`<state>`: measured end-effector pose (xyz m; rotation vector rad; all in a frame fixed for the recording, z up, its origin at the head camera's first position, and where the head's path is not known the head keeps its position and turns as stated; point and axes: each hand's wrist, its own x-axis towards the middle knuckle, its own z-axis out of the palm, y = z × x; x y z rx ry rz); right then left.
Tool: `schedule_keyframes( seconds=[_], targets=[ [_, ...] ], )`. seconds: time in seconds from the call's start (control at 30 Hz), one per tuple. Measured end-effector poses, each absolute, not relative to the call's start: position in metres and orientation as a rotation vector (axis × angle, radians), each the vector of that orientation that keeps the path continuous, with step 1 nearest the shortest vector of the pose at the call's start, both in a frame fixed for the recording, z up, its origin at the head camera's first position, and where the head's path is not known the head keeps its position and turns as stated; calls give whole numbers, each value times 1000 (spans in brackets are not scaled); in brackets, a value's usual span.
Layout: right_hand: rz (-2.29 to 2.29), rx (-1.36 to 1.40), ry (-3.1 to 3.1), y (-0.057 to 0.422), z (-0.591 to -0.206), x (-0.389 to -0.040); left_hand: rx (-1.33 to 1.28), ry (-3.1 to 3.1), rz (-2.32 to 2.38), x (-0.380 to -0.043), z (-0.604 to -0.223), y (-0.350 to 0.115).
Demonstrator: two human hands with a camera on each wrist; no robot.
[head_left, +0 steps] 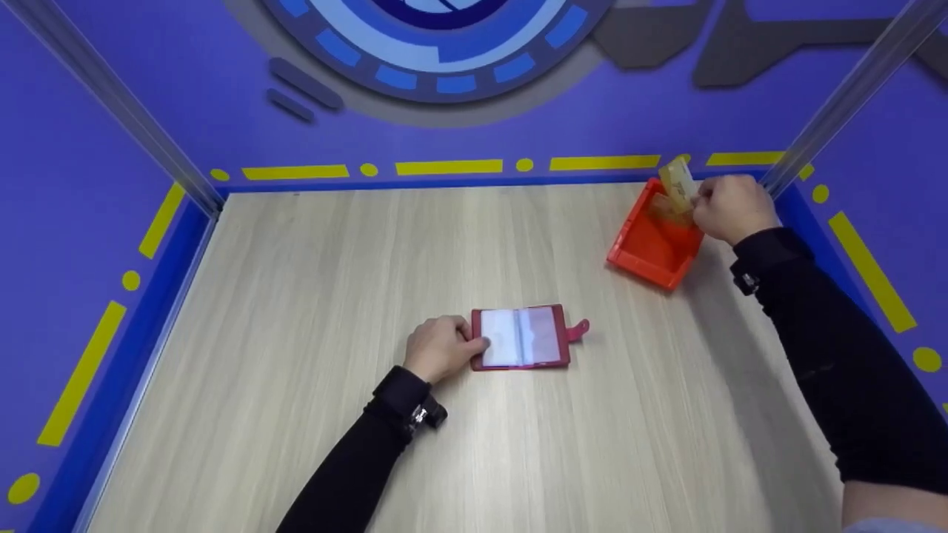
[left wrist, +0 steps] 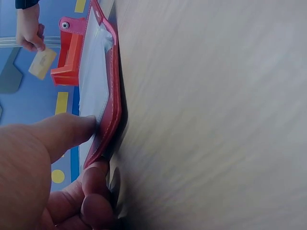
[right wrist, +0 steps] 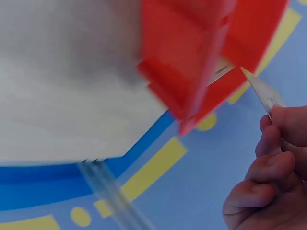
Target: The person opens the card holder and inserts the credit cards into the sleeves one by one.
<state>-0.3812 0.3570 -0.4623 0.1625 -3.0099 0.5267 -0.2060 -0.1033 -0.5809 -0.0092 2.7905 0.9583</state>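
There are two hands, one red card book, one red bin and one yellow card that is held up. The card book (head_left: 537, 337) lies open on the table (head_left: 333, 281), near the middle, with two see-through pages showing. It has one red strap (head_left: 578, 330) sticking out on its right side. The left hand (head_left: 442, 346) pinches the book's left edge, thumb on top of the page and fingers at the edge. The thumb hides a bit of that page.

The right hand (head_left: 735, 209) pinches the yellow card (head_left: 675, 181) between thumb and finger, tilted over the far end of the bin (head_left: 641, 270). The bin sits at the back right of the table, well apart from the book. Something yellowish is inside it, but I cannot tell how many pieces. The right hand and the card hide part of the bin's far corner.

Three blue walls stand around the table, with yellow marks on them. Two metal posts (head_left: 129, 104) (head_left: 852, 96) stand in the back corners. Two black sleeves (head_left: 344, 466) (head_left: 852, 370) cover the arms.
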Motion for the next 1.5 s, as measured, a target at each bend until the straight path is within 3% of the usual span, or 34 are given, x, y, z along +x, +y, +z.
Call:
schedule_keyframes(
  seconds=[0.23,0.53,1.07,1.5],
  targets=[
    [656,315,-2924,313,-450,-360,-11,2800,954,-206,-581,-104],
    [865,304,-3003,258,-441,-327,-16,2789,945,-206,-579,-101],
    [1156,442,-3154,205,-489,-274,-21,2778,946,-206,-578,-102],
    [1149,543,-3329,193,-532,-244,-26,2776,933,-206,-579,-102]
  ],
)
